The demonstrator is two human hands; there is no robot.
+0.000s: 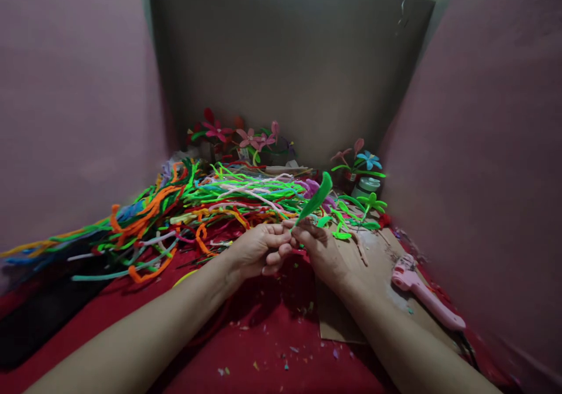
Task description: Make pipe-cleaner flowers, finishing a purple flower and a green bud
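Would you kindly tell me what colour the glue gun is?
The glue gun is pink, best seen in the head view.

Left hand (263, 247), right hand (319, 247) pinching, close together; forearms (144, 329) converging forward.

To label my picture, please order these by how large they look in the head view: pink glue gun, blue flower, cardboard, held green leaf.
Largest to smallest:
1. Cardboard, even partly covered
2. Pink glue gun
3. Held green leaf
4. Blue flower
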